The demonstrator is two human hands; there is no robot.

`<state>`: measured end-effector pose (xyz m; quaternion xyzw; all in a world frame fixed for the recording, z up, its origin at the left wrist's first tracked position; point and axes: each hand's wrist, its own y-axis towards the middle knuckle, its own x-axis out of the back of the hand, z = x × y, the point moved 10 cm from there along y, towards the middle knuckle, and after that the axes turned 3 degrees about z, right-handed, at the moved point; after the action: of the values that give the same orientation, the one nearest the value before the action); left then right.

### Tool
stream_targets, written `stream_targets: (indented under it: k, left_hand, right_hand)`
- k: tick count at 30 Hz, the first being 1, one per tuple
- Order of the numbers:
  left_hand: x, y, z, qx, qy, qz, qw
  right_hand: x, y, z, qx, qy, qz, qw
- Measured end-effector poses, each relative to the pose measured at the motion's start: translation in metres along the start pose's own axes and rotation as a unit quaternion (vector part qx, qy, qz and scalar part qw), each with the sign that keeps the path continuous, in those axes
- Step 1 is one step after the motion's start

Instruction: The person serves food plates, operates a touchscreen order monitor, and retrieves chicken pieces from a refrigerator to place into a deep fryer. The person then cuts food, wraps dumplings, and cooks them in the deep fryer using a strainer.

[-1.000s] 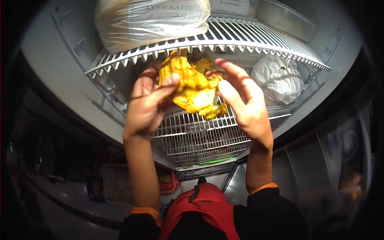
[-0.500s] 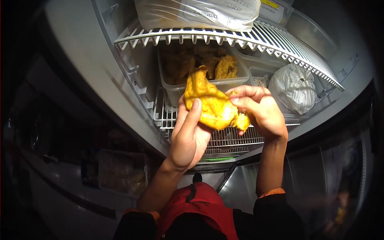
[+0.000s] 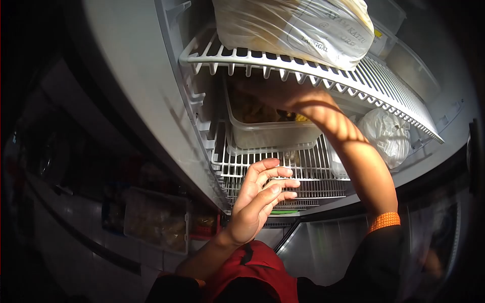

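My left hand is raised in front of the fridge's lower shelves, palm up, fingers apart and slightly curled, with nothing in it. My right hand reaches under the upper wire shelf, over a clear plastic tub. Deep shadow hides its fingers, so what they hold cannot be made out. Inside the tub lie dark yellow-brown pieces of food that look like seasoned chicken; a bright yellow bit shows by the right wrist.
The upper wire shelf juts out above the right forearm, carrying a labelled plastic-wrapped package. A knotted white plastic bag sits right of the tub. Lower wire racks lie beneath. Another plastic bin stands outside at left.
The yellow chicken piece that both hands held is out of sight. My right hand has gone into the tub area; my left has dropped lower and opened. The view has shifted.
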<state>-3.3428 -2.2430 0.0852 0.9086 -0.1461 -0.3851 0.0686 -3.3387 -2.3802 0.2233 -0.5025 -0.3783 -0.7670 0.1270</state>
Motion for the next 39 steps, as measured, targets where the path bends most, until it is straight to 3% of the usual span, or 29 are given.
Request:
stream_targets:
  k: [1, 3, 4, 5, 8, 13, 15, 16, 17, 18, 19, 21, 23, 25, 26, 27, 29, 31, 32, 34, 37, 39]
  left_hand:
    - [0.002, -0.001, -0.001, 0.002, 0.001, -0.001, 1.000]
    - [0.007, -0.003, -0.004, 0.002, -0.003, -0.009, 1.000]
    - [0.011, -0.005, -0.009, -0.005, -0.002, -0.017, 1.000]
    - [0.015, -0.007, -0.014, -0.007, -0.006, -0.019, 1.000]
    - [0.020, -0.004, -0.029, -0.023, -0.017, -0.005, 1.000]
    - [-0.007, 0.015, -0.018, 0.020, -0.089, 0.103, 0.991]
    - [-0.019, 0.025, -0.008, 0.038, -0.212, 0.133, 0.968]
    - [-0.021, 0.029, -0.008, 0.036, -0.214, 0.135, 0.967]
    - [-0.027, 0.032, -0.011, 0.040, -0.305, 0.150, 0.940]
    - [-0.033, 0.033, -0.014, 0.043, -0.392, 0.164, 0.904]
    - [-0.038, 0.032, -0.019, 0.056, -0.397, 0.169, 0.900]
    - [-0.042, 0.023, -0.026, 0.051, -0.372, 0.157, 0.913]
    - [-0.026, 0.005, -0.012, 0.082, -0.339, 0.071, 0.934]
    - [-0.011, -0.013, -0.004, 0.087, -0.358, 0.030, 0.929]
    - [-0.006, -0.019, -0.002, 0.090, -0.357, 0.028, 0.929]
    - [-0.001, -0.024, -0.002, 0.081, -0.336, 0.023, 0.938]
    - [0.004, -0.029, -0.002, 0.069, -0.315, 0.018, 0.947]
    - [0.008, -0.032, -0.004, 0.064, -0.295, 0.017, 0.953]
    - [0.010, -0.033, -0.004, 0.066, -0.256, -0.016, 0.964]
    - [0.017, -0.033, -0.003, 0.036, -0.221, -0.012, 0.975]
    - [0.016, -0.028, -0.005, 0.010, -0.170, 0.000, 0.985]
    - [0.012, -0.026, -0.003, 0.022, -0.227, 0.031, 0.973]
  right_hand:
    - [-0.010, 0.004, -0.001, -0.001, 0.002, 0.000, 1.000]
    - [-0.018, 0.008, 0.018, 0.124, -0.173, -0.104, 0.972]
    - [-0.019, 0.018, 0.002, 0.033, -0.112, 0.013, 0.993]
    - [-0.012, 0.017, -0.003, 0.009, -0.104, 0.050, 0.993]
    - [-0.010, 0.010, -0.036, 0.072, -0.155, 0.007, 0.985]
    - [0.036, -0.034, -0.054, 0.123, 0.167, -0.028, 0.978]
    - [0.037, -0.056, -0.048, -0.147, 0.387, 0.063, 0.908]
    - [0.038, -0.081, -0.050, -0.205, 0.439, 0.050, 0.874]
    - [0.039, -0.107, -0.054, -0.262, 0.487, 0.036, 0.832]
    - [0.042, -0.120, -0.042, -0.234, 0.499, 0.060, 0.832]
    - [0.045, -0.130, -0.032, -0.205, 0.509, 0.085, 0.831]
    - [0.042, -0.137, -0.010, -0.181, 0.492, 0.127, 0.842]
    - [0.049, -0.122, -0.002, -0.166, 0.402, 0.098, 0.895]
    - [0.055, -0.085, 0.001, -0.101, 0.194, 0.043, 0.975]
    - [0.032, -0.070, -0.010, -0.025, 0.020, 0.045, 0.998]
    - [0.006, -0.057, -0.017, 0.054, -0.154, 0.044, 0.986]
    - [-0.023, -0.020, -0.003, -0.089, -0.010, 0.189, 0.978]
    - [-0.034, 0.006, -0.014, -0.068, -0.069, 0.007, 0.995]
    - [-0.035, 0.011, -0.021, -0.064, -0.067, 0.008, 0.996]
    - [-0.045, 0.008, -0.004, -0.119, 0.130, 0.205, 0.963]
    - [-0.053, 0.017, -0.021, -0.105, 0.145, 0.148, 0.973]
    - [-0.049, 0.016, -0.041, -0.124, 0.169, 0.105, 0.972]
